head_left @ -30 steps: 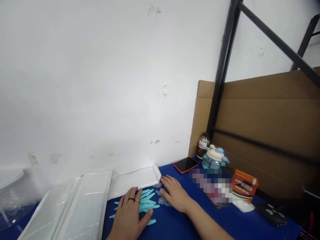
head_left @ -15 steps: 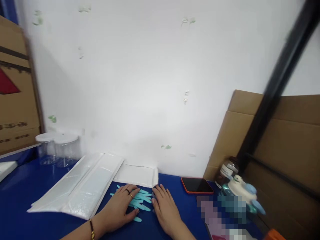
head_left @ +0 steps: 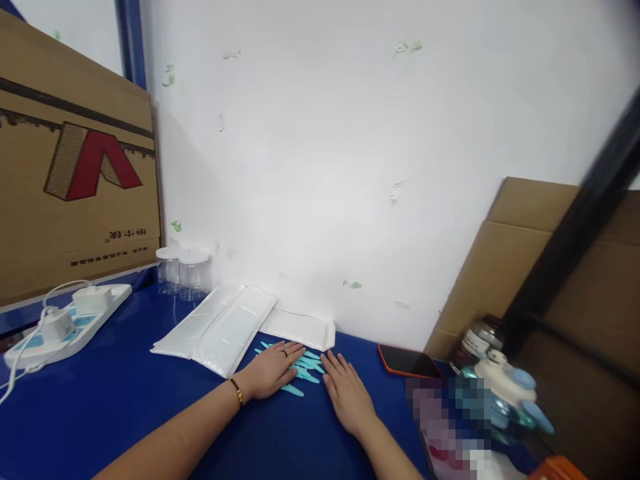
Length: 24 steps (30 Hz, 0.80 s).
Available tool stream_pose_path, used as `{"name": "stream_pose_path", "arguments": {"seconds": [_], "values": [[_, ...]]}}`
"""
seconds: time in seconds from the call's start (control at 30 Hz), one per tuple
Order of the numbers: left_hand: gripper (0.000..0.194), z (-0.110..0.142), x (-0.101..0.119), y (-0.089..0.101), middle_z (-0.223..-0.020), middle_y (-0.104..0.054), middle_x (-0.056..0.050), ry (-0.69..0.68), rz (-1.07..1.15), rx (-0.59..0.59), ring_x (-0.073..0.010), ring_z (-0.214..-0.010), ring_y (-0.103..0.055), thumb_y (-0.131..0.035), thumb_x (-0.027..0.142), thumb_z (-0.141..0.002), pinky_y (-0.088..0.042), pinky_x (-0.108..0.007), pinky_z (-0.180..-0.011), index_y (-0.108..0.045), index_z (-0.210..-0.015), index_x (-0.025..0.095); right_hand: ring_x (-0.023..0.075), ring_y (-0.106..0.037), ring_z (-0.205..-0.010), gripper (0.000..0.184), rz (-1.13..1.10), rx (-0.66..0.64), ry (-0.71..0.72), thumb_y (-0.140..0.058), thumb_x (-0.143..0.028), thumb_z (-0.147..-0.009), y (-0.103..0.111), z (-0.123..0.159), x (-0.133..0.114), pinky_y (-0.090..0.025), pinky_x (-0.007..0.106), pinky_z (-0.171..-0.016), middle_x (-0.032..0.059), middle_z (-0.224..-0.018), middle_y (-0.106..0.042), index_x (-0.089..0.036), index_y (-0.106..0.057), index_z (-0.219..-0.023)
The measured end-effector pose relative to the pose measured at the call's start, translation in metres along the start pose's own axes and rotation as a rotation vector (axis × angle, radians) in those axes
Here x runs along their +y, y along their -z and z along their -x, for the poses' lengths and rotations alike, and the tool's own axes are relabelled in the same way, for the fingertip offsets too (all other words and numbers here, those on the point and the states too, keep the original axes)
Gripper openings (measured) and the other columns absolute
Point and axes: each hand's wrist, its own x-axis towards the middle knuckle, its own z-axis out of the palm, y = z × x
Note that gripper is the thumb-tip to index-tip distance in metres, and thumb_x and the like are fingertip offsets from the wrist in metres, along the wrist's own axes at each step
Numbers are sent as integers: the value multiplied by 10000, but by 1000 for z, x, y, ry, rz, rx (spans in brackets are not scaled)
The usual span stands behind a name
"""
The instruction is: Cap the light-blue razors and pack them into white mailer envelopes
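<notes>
Grip: left hand lies palm down over part of the teal sticks, fingers stretched out, clamped on nothing visible. Right hand is flat just beside them, fingers slightly apart, also clamped on nothing visible; cannot tell whether anything sits under its palm.

Layout, by size:
- Wall: white, behind everything.
- Counter: blue; bears packets, phone and sticks.
- Cardboard box: far left.
- White packets: left of and beyond the sticks.
- Phone: flat, right of the right hand.
- Sticks: overlapping, between the hands, partly hidden by the left.

Handling (judgement): sticks look thin and light, likely to skid. Low, flat fingers and gentle pressure should suit; both hands working inward evenly should limit scatter.
</notes>
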Motion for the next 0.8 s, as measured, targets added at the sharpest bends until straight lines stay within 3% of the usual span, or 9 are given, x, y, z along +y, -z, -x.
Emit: {"name": "stream_pose_path", "arguments": {"seconds": [0.17, 0.3, 0.4, 0.5, 0.57, 0.67, 0.8], "values": [[520, 1, -4, -6, -1455, -315, -65, -21, -33, -51, -213, -1342, -266, -320, 410, -925, -217, -407, -1100, -276, -1411, 227, 183, -138, -1386, 523, -10, -15, -67, -155, -499, -936, 7, 32, -9, -124, 395, -1132, -55, -1496, -204, -315, -242, -1418], [524, 18, 10, -11, -1454, -314, -72, -56, -6, -51, -216, -1342, -266, -315, 421, -926, -216, -419, -1104, -287, -1407, 216, 177, -128, -1387, 502, -78, -7, -75, -191, -513, -932, 3, 60, -18, -107, 390, -1136, -82, -1493, -213, -363, -226, -1410], [533, 30, 20, -16, -1455, -311, -74, -42, 22, -26, -223, -1342, -265, -276, 445, -933, -217, -434, -1103, -276, -1411, 211, 190, -154, -1383, 500, -180, 54, -96, -230, -492, -932, 3, 67, -18, -102, 413, -1132, -58, -1484, -253, -351, -235, -1412], [555, 35, 24, -14, -1448, -327, -79, -52, 55, -22, -236, -1338, -273, -270, 485, -927, -221, -444, -1099, -293, -1404, 204, 233, -261, -1343, 468, -226, 221, -124, -316, -458, -915, 17, 52, -16, -165, 440, -1106, 25, -1414, -403, -274, -449, -1324], [557, 34, 24, -10, -1434, -356, -77, -57, 79, -4, -240, -1327, -296, -282, 503, -920, -225, -445, -1094, -317, -1393, 211, 248, -452, -1195, 363, -218, 265, -70, -427, -406, -873, 30, 35, -18, -312, 403, -1021, 77, -1225, -579, -229, -623, -1122], [487, 30, 20, -1, -1371, -449, -68, 5, 116, 104, -226, -1271, -379, -296, 454, -929, -272, -420, -1063, -387, -1350, 227, 219, -568, -959, 221, -184, 253, -11, -488, -293, -828, 43, 9, -23, -394, 354, -879, 54, -967, -668, -227, -679, -915], [327, 25, 9, 8, -1153, -604, -43, 148, 151, 174, -211, -1090, -517, -391, 303, -896, -381, -369, -925, -560, -1171, 248, 197, -573, -872, 203, -165, 248, -17, -482, -220, -807, 40, -5, -17, -391, 311, -801, 29, -870, -664, -232, -677, -862]]}}
